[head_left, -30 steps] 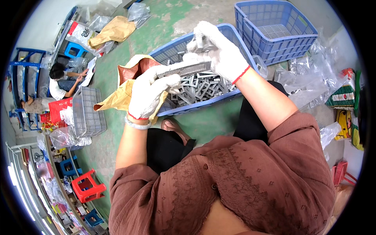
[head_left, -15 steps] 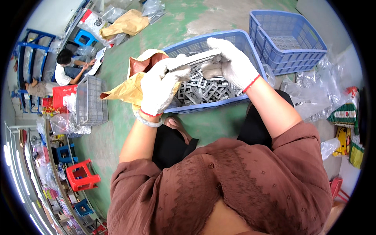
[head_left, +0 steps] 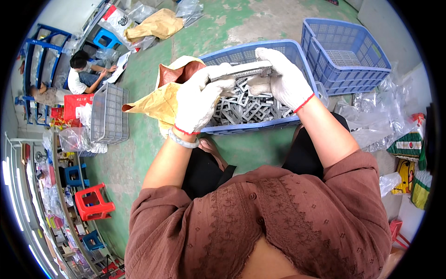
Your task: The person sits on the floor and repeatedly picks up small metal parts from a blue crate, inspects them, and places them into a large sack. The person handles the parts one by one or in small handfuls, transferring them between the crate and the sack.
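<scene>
Both my hands wear white knit gloves with red cuffs. Between them they hold a long grey metal part (head_left: 246, 69), roughly level, above a blue plastic crate (head_left: 260, 125). My left hand (head_left: 197, 97) is closed on its left end, thumb along the near side. At the other end, my right hand (head_left: 287, 83) grips it with fingers over the top and thumb below. Many loose grey metal frame-like pieces (head_left: 253, 107) lie heaped in the crate. A yellow-brown sack (head_left: 155, 104) with a reddish lining stands open beside my left hand, partly hidden by it.
A second blue crate (head_left: 348, 76) stands at the far right, beside clear plastic bags (head_left: 371, 118). On the left are a grey crate (head_left: 109, 114), a red stool (head_left: 94, 202) and shelving. Another person (head_left: 86, 74) sits at the far left with papers. Another sack (head_left: 155, 24) lies farther back.
The whole view has shifted slightly. Both hands still hold the metal part over the crate, in nearly the same pose.
</scene>
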A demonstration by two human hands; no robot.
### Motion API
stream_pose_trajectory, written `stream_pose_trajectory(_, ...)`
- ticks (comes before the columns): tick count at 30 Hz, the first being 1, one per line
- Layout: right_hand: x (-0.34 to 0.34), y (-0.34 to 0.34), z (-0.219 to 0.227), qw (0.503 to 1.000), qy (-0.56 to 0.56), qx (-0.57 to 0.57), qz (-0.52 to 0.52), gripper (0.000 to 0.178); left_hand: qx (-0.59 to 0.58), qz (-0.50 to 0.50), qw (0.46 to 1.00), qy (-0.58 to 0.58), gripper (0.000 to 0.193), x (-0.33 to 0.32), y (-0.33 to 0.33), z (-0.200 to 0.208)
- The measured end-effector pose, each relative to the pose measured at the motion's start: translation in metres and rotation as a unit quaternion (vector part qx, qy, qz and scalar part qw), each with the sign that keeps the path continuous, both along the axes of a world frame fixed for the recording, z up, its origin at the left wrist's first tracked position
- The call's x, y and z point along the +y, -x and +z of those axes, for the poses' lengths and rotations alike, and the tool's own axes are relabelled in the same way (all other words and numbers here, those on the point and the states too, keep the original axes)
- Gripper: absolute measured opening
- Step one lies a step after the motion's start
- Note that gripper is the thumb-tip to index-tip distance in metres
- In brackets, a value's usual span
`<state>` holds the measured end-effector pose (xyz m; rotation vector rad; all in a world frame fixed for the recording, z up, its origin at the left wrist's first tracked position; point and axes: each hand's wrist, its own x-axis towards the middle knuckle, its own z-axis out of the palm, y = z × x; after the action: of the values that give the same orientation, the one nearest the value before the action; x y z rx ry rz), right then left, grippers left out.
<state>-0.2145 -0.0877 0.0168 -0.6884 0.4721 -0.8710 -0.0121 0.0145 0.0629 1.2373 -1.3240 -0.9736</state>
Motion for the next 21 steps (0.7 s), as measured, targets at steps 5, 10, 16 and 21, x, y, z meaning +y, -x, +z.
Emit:
stream_pose_trajectory(5, 0.0, -0.001, 0.001, 1.0, -0.016, 0.006, -0.004, 0.035, 0.034, -0.012, 0.999, -0.01, 0.04, -0.002, 0.0, -0.002)
stream_pose_trajectory(10, -0.001, 0.003, 0.005, 0.999, -0.012, 0.002, 0.038, 0.031, 0.038, -0.017, 0.999, 0.008, 0.042, -0.004, 0.0, -0.003)
stream_pose_trajectory(16, 0.001, 0.002, 0.008, 0.998, -0.008, -0.042, 0.047, 0.023, 0.018, -0.002, 0.999, 0.03, 0.044, -0.003, 0.0, -0.006)
stream_pose_trajectory(21, 0.003, 0.002, 0.01, 0.997, -0.005, -0.059, 0.053, 0.019, 0.045, 0.004, 0.999, 0.021, 0.043, -0.005, -0.004, -0.011)
